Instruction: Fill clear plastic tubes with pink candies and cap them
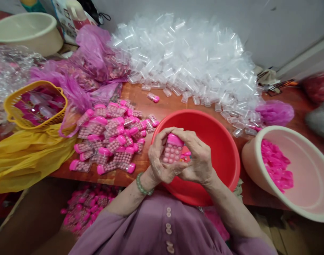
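Plain grey wall (291, 21) behind the bench, small dark mark on it upper right. Pale ledge or trim strip (305, 56) runs diagonally at right, meeting the wall. Bench (135, 92) has a reddish-brown top, glossy, wood-like, front edge facing camera. Under the bench at left, shadowed brown surface (42, 219), material unclear. Lower right, brown flat panels (281, 237), maybe cardboard, dim. Light soft, fairly dim, shiny patches on benchtop; light source out of view.

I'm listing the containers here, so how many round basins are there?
3: the cream basin at the back left, the red basin in the middle, and the pale basin holding pink pieces at the right. More may be hidden.
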Motion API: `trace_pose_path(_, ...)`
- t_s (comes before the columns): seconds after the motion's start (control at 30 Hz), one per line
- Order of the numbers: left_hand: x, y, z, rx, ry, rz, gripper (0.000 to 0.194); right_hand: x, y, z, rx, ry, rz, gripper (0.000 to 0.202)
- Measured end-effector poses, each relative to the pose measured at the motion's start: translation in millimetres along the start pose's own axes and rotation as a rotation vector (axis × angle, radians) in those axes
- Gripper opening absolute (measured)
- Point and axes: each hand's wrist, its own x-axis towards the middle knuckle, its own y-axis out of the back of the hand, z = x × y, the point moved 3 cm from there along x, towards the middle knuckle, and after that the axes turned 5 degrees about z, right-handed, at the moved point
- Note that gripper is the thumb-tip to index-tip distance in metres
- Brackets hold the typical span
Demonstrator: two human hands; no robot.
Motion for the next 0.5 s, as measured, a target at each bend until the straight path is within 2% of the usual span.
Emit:
trace_pose_path(0.17, 9.7, 8.5, -6.6, 0.097, 0.111, 0.023, 0.058, 1.9, -5.9, 10.9, -0.056, 0.023, -0.064, 0.06)
trace_pose_path(0.33, 15.3, 23.3, -17.2, 0.17, 0.368, -0.069, 0.038, 2.3, -24.6, 19.9, -0.187, 0.148, -0.237, 0.072)
trace_pose_path(0.4, 17.0, 35.2, -16.5, 0.145, 0.426, -0.055, 0.037, 1.5, -27.6, 19.7, -0.198, 0.142, -0.312, 0.078)
trace_pose_path(0.5, 25.0, 70.2, -4.8, 0.27, 0.344, 0.11, 0.045, 1.2, -19.4, 23.4, -0.228, 0.08, -0.389, 0.074)
